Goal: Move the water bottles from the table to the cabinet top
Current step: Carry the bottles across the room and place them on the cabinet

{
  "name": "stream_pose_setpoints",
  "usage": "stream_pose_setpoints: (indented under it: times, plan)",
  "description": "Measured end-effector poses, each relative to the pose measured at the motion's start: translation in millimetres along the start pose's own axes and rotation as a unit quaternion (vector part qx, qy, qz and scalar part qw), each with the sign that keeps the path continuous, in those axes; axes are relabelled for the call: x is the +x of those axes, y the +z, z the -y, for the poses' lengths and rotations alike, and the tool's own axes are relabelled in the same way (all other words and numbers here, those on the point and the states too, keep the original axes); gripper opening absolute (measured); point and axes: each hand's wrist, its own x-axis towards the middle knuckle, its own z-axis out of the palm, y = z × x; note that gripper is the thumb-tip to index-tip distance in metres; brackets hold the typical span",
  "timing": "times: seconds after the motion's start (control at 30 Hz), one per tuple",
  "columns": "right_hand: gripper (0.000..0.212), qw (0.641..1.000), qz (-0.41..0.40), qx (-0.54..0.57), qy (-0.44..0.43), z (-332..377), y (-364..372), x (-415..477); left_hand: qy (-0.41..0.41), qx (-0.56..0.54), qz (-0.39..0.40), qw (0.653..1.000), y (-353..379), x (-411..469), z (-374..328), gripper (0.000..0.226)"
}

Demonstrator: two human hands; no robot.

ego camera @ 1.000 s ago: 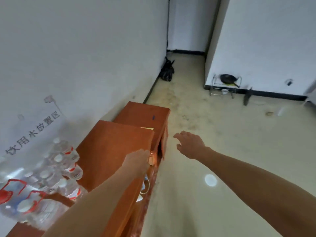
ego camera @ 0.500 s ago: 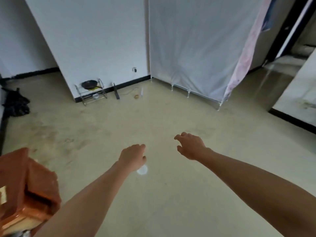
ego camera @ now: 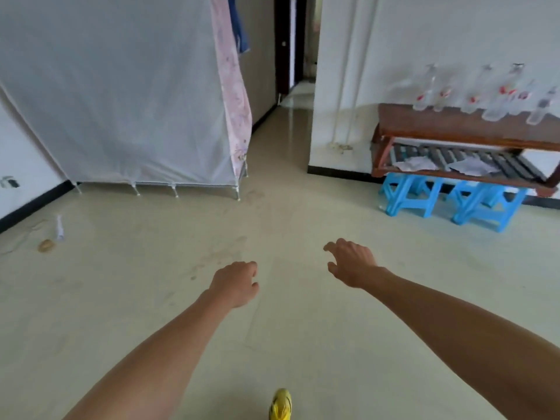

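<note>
Now turned toward table (ego camera: 454, 128): clear water bottles (ego camera: 491, 95) (red labels, blurred) upright; left hand (ego camera: 236, 283) loosely curled, right hand (ego camera: 351, 262) spread, both empty.

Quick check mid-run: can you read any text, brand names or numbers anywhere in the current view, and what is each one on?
No readable text in this view.
Water bottles on the wooden table: red-and-white labels, too blurred to read.
White papers on the table's lower shelf: no legible print.
Both hands, left hand and right hand, are empty.

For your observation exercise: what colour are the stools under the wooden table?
Bright blue stools, clearest in the head view.
</note>
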Motion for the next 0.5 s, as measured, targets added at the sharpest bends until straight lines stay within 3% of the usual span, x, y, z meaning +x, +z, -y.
stream_pose_setpoints:
  times: [0.33, 0.5]
  plan:
    - [0.045, 0.974, -0.046, 0.061, 0.213, -198, -49, 118, 0.195, 0.065, 0.032, 0.978, -71, 279, -137, 0.031]
    - [0.046, 0.950, -0.046, 0.082, 0.298, -299, -44, 148, 0.266, 0.084, 0.065, 0.958, -69, 383, -230, 0.032]
